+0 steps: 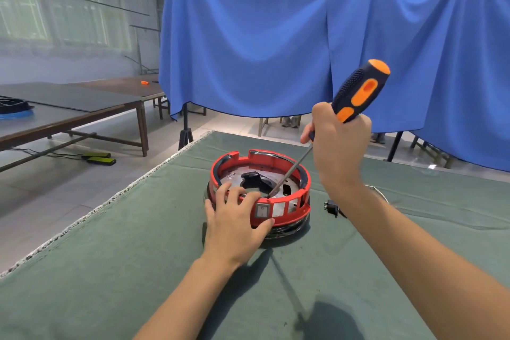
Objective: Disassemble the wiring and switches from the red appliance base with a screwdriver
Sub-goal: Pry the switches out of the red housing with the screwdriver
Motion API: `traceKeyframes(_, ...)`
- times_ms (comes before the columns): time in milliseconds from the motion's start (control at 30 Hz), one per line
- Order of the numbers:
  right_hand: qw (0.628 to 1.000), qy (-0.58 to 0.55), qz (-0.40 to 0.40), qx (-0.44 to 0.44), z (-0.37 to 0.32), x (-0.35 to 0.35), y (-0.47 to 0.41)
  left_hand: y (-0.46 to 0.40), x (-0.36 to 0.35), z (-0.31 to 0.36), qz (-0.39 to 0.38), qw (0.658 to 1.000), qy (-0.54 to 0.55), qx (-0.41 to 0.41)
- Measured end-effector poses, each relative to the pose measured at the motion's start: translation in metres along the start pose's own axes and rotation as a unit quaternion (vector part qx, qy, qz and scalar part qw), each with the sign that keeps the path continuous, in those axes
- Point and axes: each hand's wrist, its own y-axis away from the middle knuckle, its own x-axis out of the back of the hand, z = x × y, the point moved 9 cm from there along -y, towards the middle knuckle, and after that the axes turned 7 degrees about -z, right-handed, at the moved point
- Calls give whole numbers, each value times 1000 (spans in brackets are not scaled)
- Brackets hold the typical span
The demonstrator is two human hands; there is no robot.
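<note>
I see the red appliance base (278,217) standing on the green cloth of the counter (138,257), in the middle of it. My left hand (237,225) grips the near rim of the base, with the fingers curled over the top edge and the thumb pressed against the outer wall, just beside the rocker switch (262,211). My right hand (340,143) is closed around the lower part of the handle of the screwdriver (356,94). The shaft goes down, tilted, into the base, and the tip meets the metal plate (287,188) near the inside of the front wall, close behind the switch.

I judge that the work is in an early or middle stage. The switch is mounted in its window in the red wall, and dark cable is wound under the base, so the main parts are not removed. A small black connector (331,207) with a thin wire lies on the cloth to the right, apart from the base; perhaps it is one part already taken out, but I cannot be sure. Whether the tip sits in a screw, I cannot tell.

For writing: the switch shows only the usual "O" and "I" marks. I can read no brand name or label on the base or the screwdriver.
</note>
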Motion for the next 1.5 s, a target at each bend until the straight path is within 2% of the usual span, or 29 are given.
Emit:
traceKeyframes(267, 1000, -3, -4, 22, -8, -3, -1, -3, -7, 0, -10, 1000, -5, 4)
traceKeyframes(567, 1000, 14, 14, -14, -1, -3, -1, -3, -9, 2, -15, 1000, -18, -9)
traceKeyframes(1033, 997, 61, 5, 37, -12, -24, 1, -5, 1, 3, 24, 999, 24, -21)
traceKeyframes(1300, 988, 152, 13, -15, 14, -46, -35, -4, 1, 2, 29, 999, 18, -21)
traceKeyframes(1500, 970, 225, -38, -81, 43, -74, -55, -5, 1, 2, 30, 999, 11, -22)
